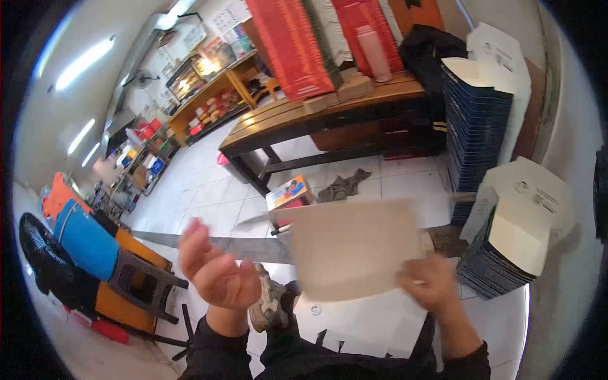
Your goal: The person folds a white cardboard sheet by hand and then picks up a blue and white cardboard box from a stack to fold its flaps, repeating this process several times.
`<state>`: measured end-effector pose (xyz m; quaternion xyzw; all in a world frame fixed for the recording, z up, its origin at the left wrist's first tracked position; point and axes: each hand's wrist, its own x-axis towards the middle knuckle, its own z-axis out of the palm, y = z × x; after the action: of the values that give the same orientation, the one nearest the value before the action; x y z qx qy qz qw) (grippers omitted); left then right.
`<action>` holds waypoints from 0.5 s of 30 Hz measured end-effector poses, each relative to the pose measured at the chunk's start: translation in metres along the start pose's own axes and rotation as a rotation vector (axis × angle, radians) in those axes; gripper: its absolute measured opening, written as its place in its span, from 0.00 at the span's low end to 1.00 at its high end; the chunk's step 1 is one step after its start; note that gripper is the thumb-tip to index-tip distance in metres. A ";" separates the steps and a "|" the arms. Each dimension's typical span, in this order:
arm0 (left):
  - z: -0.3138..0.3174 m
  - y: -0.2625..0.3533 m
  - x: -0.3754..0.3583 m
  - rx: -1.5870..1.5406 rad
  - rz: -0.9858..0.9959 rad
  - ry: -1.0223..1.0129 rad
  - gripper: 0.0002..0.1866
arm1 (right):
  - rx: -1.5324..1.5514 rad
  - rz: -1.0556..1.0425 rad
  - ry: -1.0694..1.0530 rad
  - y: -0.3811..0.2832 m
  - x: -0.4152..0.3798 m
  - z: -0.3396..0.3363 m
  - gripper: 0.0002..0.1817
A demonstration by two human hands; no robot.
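Head view: I log the right hand (427, 282) closed on the lower right edge of a pale card piece (354, 247), which is raised in front of the body, its broad plain face toward the camera. Left hand (218, 269) is loosely open, fingers partly curled, apart from the card's left edge—I record nothing in it. Both hands and the card are motion-blurred; exact finger contact on the right I cannot tell. Below the card lies a white sheet (361, 326) with a small printed mark, near a shoe (269, 301). To the right I note two stacks of nested cartons, dark outside and pale inside: a tall stack (478, 133) and, nearer the camera, a short stack (500, 259). Beyond the card, on the tiled floor (405, 183), are a crumpled cloth (344, 187) and a printed box (288, 192); a wooden bench (278, 120) stands behind them.
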<state>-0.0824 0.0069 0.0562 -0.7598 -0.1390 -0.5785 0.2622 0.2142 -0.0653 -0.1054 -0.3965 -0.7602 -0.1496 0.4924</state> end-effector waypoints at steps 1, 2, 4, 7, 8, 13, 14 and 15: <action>0.012 -0.001 0.000 -0.228 0.011 0.106 0.18 | -0.102 0.055 0.037 0.006 -0.003 -0.023 0.05; 0.028 0.000 -0.001 -0.462 0.024 0.217 0.19 | -0.242 0.055 0.091 0.016 -0.017 -0.043 0.05; 0.076 0.031 0.014 -0.728 -0.103 -0.449 0.25 | -0.492 0.230 0.282 0.037 -0.041 -0.104 0.04; 0.181 0.092 -0.016 -1.046 -0.037 -0.620 0.26 | -0.598 0.372 0.285 0.039 -0.056 -0.154 0.03; 0.207 0.111 -0.023 -1.066 0.012 -0.609 0.26 | -0.614 0.400 0.279 0.044 -0.068 -0.165 0.04; 0.286 0.158 -0.056 -1.132 0.247 -0.563 0.22 | -0.596 0.483 0.012 0.039 -0.087 -0.190 0.11; 0.293 0.162 -0.063 -1.092 0.258 -0.546 0.18 | -0.596 0.484 0.009 0.041 -0.091 -0.194 0.11; 0.294 0.164 -0.066 -1.053 0.269 -0.536 0.15 | -0.626 0.539 0.009 0.041 -0.099 -0.197 0.12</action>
<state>0.2201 0.0424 -0.1021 -0.9176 0.2021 -0.3196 -0.1225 0.3893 -0.2057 -0.1055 -0.7114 -0.5448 -0.2409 0.3729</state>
